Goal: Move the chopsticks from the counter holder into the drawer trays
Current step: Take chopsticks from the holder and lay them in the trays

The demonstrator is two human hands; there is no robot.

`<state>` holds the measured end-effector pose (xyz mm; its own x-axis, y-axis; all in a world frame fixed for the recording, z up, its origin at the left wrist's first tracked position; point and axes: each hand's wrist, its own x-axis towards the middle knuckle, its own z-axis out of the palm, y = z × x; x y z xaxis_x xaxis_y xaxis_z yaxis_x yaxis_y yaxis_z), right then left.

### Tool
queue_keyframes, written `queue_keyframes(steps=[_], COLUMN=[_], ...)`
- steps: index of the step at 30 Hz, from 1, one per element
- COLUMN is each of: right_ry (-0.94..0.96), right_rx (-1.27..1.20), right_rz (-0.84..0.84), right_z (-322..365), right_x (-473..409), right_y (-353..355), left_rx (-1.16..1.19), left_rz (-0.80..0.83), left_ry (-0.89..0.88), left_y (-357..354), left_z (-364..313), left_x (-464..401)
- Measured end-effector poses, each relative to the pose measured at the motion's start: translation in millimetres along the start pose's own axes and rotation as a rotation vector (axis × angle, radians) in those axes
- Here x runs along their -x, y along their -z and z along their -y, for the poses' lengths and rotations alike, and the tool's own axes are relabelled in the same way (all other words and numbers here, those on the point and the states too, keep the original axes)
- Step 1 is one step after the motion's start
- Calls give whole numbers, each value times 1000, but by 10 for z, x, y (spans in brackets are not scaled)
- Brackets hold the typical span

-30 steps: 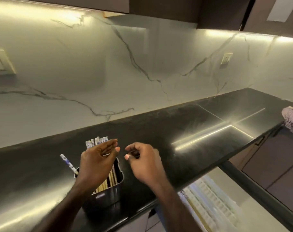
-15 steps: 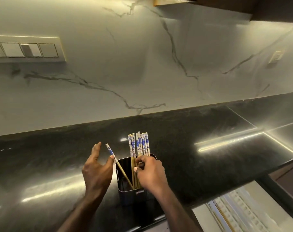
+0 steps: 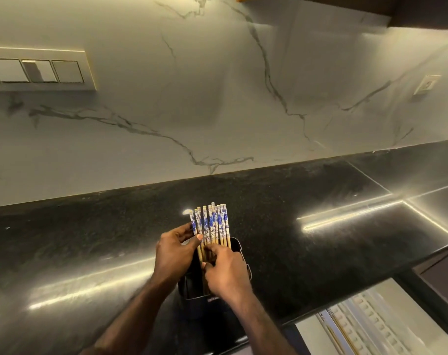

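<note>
Several wooden chopsticks (image 3: 212,224) with blue-and-white patterned tops stand bunched upright in a dark metal holder (image 3: 240,248) near the front of the black counter (image 3: 307,252). My left hand (image 3: 175,254) pinches the leftmost chopsticks from the left side. My right hand (image 3: 226,274) wraps around the lower shafts of the bunch, over the holder's mouth. The open drawer with pale ridged trays (image 3: 371,321) shows at the bottom right, below the counter edge.
A marble backsplash (image 3: 217,98) rises behind the counter, with a switch panel (image 3: 35,70) at the left and a socket (image 3: 426,84) at the right. Dark cabinets (image 3: 440,275) sit at the far right.
My left hand pushed the stray leaning chopstick in against the bunch. Both hands have closed around the chopsticks, which now stand gathered together. The view moved closer and left.
</note>
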<state>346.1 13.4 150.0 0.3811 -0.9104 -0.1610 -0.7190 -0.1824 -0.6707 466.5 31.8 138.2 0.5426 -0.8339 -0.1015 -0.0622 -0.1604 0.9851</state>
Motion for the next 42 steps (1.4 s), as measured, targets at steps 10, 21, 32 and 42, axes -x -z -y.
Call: queue_keyframes(steps=[10,21,32,42], right_ry=[-7,120,145,41], right_rx=[-22,-167,-592,-744], right_rz=[100,104,135,27], right_z=[-51,25,-176,-1000], right_x=[-40,-3,225,662], right_y=[-26,107,626,1163], left_rx=[47,299,475,505], left_rz=[20,41,262,497], left_ry=[13,-116,-236,-156], left_y=[38,273,223,-727], left_z=[66,-413,-1379,-1388], left_x=[-152,-69,-105,256])
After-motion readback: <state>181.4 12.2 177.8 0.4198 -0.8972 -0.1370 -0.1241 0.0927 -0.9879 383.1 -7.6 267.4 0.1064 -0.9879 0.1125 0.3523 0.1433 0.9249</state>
